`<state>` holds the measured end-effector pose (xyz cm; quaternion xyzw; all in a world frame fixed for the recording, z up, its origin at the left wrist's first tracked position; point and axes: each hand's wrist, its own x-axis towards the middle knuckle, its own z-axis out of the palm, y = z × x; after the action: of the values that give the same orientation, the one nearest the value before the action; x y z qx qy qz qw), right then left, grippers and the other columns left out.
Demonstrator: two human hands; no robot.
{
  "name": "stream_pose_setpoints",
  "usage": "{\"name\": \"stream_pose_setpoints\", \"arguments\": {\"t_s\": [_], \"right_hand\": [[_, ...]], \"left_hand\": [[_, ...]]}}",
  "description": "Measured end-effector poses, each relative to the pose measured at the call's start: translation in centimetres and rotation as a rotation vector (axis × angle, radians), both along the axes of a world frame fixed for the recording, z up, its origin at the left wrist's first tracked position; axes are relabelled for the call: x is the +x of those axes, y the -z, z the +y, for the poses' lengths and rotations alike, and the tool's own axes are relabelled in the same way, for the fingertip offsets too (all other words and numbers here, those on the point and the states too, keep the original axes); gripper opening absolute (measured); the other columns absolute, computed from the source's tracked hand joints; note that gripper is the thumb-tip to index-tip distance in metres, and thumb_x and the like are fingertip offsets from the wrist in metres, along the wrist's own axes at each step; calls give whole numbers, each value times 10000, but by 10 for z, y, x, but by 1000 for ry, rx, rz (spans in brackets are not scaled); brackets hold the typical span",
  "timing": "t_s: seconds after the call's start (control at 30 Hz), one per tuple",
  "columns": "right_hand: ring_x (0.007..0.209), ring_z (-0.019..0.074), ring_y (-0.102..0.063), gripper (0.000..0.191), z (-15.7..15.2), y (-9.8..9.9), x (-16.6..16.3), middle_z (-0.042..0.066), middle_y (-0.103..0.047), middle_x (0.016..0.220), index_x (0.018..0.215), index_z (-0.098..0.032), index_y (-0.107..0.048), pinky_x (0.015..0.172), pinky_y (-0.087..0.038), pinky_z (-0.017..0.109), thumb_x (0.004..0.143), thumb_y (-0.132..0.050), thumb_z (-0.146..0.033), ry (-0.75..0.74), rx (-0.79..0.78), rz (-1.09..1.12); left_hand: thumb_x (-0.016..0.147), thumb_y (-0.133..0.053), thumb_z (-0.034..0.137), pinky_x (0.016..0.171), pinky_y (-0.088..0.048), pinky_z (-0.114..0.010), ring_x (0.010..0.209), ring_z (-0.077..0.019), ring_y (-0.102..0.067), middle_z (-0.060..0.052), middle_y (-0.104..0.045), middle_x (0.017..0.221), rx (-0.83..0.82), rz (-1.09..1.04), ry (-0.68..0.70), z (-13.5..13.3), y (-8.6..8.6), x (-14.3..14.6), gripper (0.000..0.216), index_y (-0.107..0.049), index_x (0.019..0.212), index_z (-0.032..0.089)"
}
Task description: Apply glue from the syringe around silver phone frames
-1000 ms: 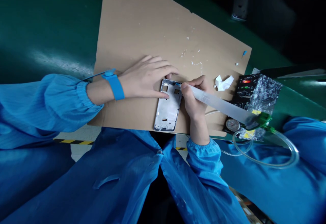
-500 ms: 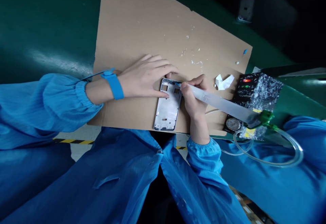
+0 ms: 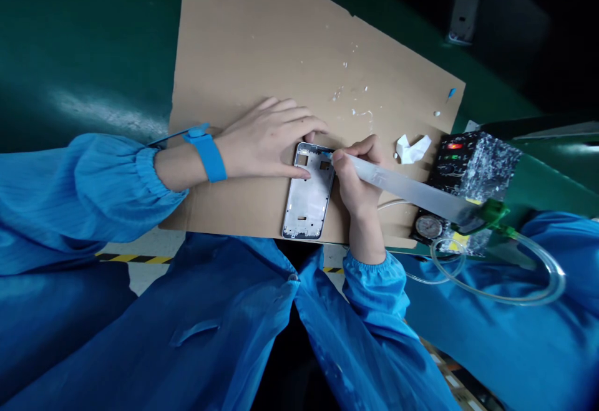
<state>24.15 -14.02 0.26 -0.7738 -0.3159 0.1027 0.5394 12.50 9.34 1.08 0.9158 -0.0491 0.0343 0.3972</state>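
A silver phone frame with rectangular cutouts lies flat near the front edge of the cardboard. My left hand steadies its upper left corner, the thumb pressing on the inner face and the index finger by the top edge. In my right hand is a translucent glue dispensing syringe, gripped like a pen close to its front end. The syringe's blue tip points at the upper right corner of the frame; whether it touches cannot be made out. A green cap with a clear hose closes the syringe's rear.
A black dispenser box with a gauge stands at the right. Crumpled white paper and white scraps lie on the cardboard, over a green tabletop. Another phone frame is at the back right. A blue sleeve shows at right.
Both hands, the phone frame and the syringe front hold nearly the same place. The syringe's rear end and hose have shifted slightly right.
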Motion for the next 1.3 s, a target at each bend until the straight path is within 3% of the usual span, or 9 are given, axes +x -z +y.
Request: {"name": "stream_pose_setpoints", "arguments": {"t_s": [0.13,0.37,1.07,1.3], "right_hand": [[655,181,-478,528,1,0,1,-10,-577,786,863,-285,-610,590,-440,352,1029,-853,-724,1,46,-25],[643,167,-464,614,0,0,2,-18,-537,771,862,-284,-560,567,-408,336,1016,-791,-832,6,-22,-36],[639,162,-501,538,0,-1,1,-27,-581,759,864,-277,-603,565,-408,334,1046,-839,-725,-15,39,-31],[632,155,-467,574,0,2,3,-41,-546,761,862,-277,-586,593,-432,327,1044,-820,-769,-12,31,-54]], "left_hand": [[984,-844,609,1186,-431,-529,1388,-393,-647,-108,-781,1366,4,0,0,0,0,0,664,-692,1551,298],[980,-842,648,1181,-437,-526,1376,-380,-649,-88,-786,1340,-2,-9,-9,0,2,-1,659,-697,1541,336],[1001,-816,643,1174,-448,-523,1378,-381,-661,-89,-787,1349,-1,-8,-5,0,0,-1,629,-702,1527,317],[995,-821,642,1163,-450,-497,1359,-368,-676,-78,-798,1341,4,-30,-6,1,2,-1,624,-709,1523,330]]}}
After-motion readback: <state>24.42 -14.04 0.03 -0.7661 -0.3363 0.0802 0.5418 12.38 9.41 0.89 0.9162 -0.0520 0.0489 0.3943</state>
